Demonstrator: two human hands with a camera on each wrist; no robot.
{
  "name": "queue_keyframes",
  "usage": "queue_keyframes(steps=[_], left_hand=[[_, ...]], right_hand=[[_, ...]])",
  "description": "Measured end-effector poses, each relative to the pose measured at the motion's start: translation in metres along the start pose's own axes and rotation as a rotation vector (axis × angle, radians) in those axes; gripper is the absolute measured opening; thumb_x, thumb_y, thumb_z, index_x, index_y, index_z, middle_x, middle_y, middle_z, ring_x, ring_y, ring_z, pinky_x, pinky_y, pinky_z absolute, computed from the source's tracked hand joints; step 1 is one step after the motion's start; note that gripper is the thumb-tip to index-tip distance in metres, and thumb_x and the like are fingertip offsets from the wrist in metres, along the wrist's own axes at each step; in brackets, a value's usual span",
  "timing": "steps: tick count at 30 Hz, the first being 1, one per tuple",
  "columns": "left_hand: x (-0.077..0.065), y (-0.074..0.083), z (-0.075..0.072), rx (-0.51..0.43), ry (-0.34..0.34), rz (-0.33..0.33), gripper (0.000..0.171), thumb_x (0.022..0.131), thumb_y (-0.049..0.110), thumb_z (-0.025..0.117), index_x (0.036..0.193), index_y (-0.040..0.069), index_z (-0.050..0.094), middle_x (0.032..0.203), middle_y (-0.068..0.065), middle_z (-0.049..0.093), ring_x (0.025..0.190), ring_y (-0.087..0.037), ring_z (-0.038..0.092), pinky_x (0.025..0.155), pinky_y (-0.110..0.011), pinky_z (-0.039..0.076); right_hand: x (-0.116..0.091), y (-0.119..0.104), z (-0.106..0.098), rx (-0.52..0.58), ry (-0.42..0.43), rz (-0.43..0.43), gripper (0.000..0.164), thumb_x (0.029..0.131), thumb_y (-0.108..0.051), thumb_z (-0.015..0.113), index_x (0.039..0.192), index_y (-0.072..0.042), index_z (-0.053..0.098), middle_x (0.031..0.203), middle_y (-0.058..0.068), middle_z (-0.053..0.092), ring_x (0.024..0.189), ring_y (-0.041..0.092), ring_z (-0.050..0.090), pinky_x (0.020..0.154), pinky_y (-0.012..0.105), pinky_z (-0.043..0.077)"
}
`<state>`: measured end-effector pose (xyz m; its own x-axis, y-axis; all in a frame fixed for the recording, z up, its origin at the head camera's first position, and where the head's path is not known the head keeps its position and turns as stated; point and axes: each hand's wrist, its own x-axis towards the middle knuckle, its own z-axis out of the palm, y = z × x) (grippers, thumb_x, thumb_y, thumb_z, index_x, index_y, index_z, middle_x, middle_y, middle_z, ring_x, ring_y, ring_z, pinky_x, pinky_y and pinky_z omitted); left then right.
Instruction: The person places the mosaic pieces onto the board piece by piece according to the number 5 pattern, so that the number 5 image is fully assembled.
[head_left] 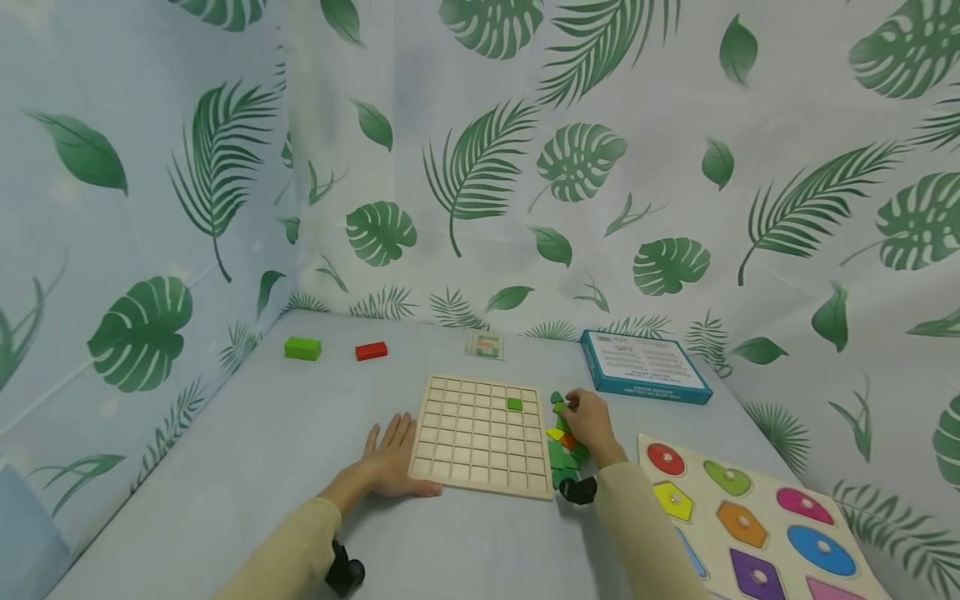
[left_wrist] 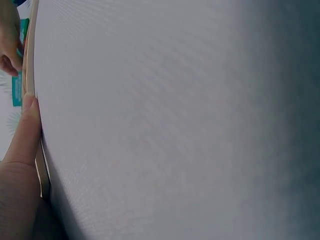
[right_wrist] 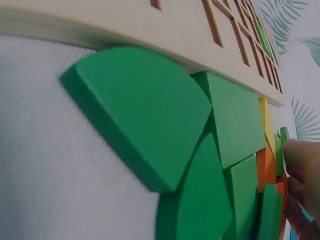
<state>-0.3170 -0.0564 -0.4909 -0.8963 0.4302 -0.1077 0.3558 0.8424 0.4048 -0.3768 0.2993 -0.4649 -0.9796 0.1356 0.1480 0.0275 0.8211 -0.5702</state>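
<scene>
A square wooden grid board (head_left: pixel 480 433) lies on the table with one green square piece (head_left: pixel 514 404) in a cell near its far right corner. My left hand (head_left: pixel 393 462) lies at the board's near left corner, fingers spread and thumb (left_wrist: pixel 29 125) along its edge. Along the board's right side is a pile of flat wooden pieces: green ones (right_wrist: pixel 145 110), a yellow one (head_left: pixel 555 433) and orange ones (head_left: pixel 568 442). Over the pile's far end, my right hand (head_left: pixel 591 423) has curled fingers and pinches a small green piece (right_wrist: pixel 285 134), partly hidden by the fingertips.
A teal-edged box (head_left: pixel 645 367) lies at the back right. A shape puzzle board with knobs (head_left: pixel 705 512) lies at the front right. Toward the back left are a green block (head_left: pixel 302 348) and a red block (head_left: pixel 371 351), with a small patterned card (head_left: pixel 485 345) further right.
</scene>
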Motion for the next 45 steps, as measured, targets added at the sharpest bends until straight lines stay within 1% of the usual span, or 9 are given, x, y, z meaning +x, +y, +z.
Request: queue_keyframes(steps=[6, 11, 15, 21, 24, 29, 38, 40, 45], left_hand=[[0.002, -0.001, 0.002, -0.005, 0.010, 0.004, 0.126, 0.068, 0.079, 0.058, 0.149, -0.002, 0.008, 0.155, -0.021, 0.002, 0.142, -0.033, -0.006, 0.108, -0.055, -0.008], [0.002, -0.001, 0.002, -0.013, 0.008, 0.004, 0.125, 0.067, 0.078, 0.060, 0.150, -0.002, 0.009, 0.155, -0.021, 0.003, 0.142, -0.034, -0.006, 0.108, -0.056, -0.009], [0.002, -0.001, 0.002, -0.006, 0.004, 0.006, 0.127, 0.067, 0.080, 0.058, 0.149, -0.003, 0.008, 0.155, -0.021, 0.003, 0.142, -0.034, -0.006, 0.108, -0.055, -0.009], [-0.003, 0.002, -0.002, -0.014, -0.009, 0.001, 0.128, 0.067, 0.082, 0.055, 0.149, -0.004, 0.007, 0.155, -0.022, 0.002, 0.142, -0.033, -0.007, 0.107, -0.055, -0.010], [-0.006, 0.005, -0.006, -0.038, -0.009, 0.005, 0.127, 0.068, 0.079, 0.058, 0.148, -0.005, 0.008, 0.155, -0.023, 0.003, 0.142, -0.034, -0.006, 0.108, -0.055, -0.009], [-0.009, 0.008, -0.010, -0.056, -0.017, 0.014, 0.122, 0.071, 0.072, 0.062, 0.148, -0.007, 0.010, 0.154, -0.024, 0.004, 0.142, -0.035, -0.004, 0.108, -0.055, -0.007], [-0.012, 0.010, -0.015, -0.044, -0.010, 0.011, 0.119, 0.073, 0.069, 0.064, 0.147, -0.007, 0.011, 0.154, -0.024, 0.006, 0.142, -0.036, -0.001, 0.108, -0.056, -0.005], [-0.012, 0.009, -0.014, -0.039, 0.000, 0.017, 0.119, 0.072, 0.069, 0.065, 0.147, -0.008, 0.013, 0.154, -0.024, 0.008, 0.142, -0.036, 0.000, 0.108, -0.057, -0.004], [-0.005, 0.004, -0.007, -0.029, -0.015, 0.003, 0.121, 0.072, 0.072, 0.062, 0.148, -0.006, 0.009, 0.155, -0.022, 0.003, 0.142, -0.034, -0.005, 0.108, -0.055, -0.008]], right_hand=[[0.001, 0.001, 0.001, 0.006, 0.056, -0.052, 0.026, 0.088, -0.006, 0.064, 0.112, 0.004, 0.060, 0.102, 0.018, 0.062, 0.089, 0.028, 0.056, 0.081, 0.042, 0.050], [0.002, -0.003, 0.002, 0.010, 0.094, -0.140, 0.026, 0.088, -0.007, 0.065, 0.111, 0.004, 0.061, 0.104, 0.019, 0.063, 0.094, 0.030, 0.058, 0.084, 0.044, 0.049], [0.001, -0.009, 0.006, 0.021, 0.107, -0.213, 0.027, 0.088, -0.007, 0.065, 0.112, 0.006, 0.061, 0.103, 0.019, 0.062, 0.095, 0.031, 0.058, 0.082, 0.044, 0.049], [-0.001, -0.023, 0.017, 0.094, 0.060, -0.256, 0.030, 0.089, -0.006, 0.064, 0.116, 0.006, 0.059, 0.107, 0.018, 0.061, 0.099, 0.033, 0.057, 0.082, 0.046, 0.048], [-0.001, -0.030, 0.023, 0.114, 0.033, -0.261, 0.031, 0.090, -0.007, 0.063, 0.118, 0.005, 0.058, 0.108, 0.017, 0.060, 0.101, 0.032, 0.056, 0.083, 0.046, 0.048], [-0.003, -0.042, 0.034, 0.136, 0.025, -0.291, 0.031, 0.090, -0.006, 0.064, 0.118, 0.005, 0.059, 0.108, 0.017, 0.060, 0.101, 0.032, 0.057, 0.083, 0.045, 0.049], [0.000, -0.052, 0.052, 0.080, 0.054, -0.383, 0.026, 0.088, -0.005, 0.066, 0.112, 0.003, 0.061, 0.105, 0.015, 0.062, 0.099, 0.030, 0.059, 0.080, 0.041, 0.051], [0.001, -0.054, 0.054, 0.065, 0.059, -0.395, 0.026, 0.087, -0.005, 0.067, 0.112, 0.002, 0.062, 0.104, 0.014, 0.062, 0.097, 0.029, 0.059, 0.079, 0.041, 0.051], [0.000, -0.059, 0.059, 0.038, 0.050, -0.412, 0.027, 0.086, -0.007, 0.069, 0.110, 0.001, 0.063, 0.103, 0.013, 0.062, 0.097, 0.029, 0.059, 0.079, 0.041, 0.050]])
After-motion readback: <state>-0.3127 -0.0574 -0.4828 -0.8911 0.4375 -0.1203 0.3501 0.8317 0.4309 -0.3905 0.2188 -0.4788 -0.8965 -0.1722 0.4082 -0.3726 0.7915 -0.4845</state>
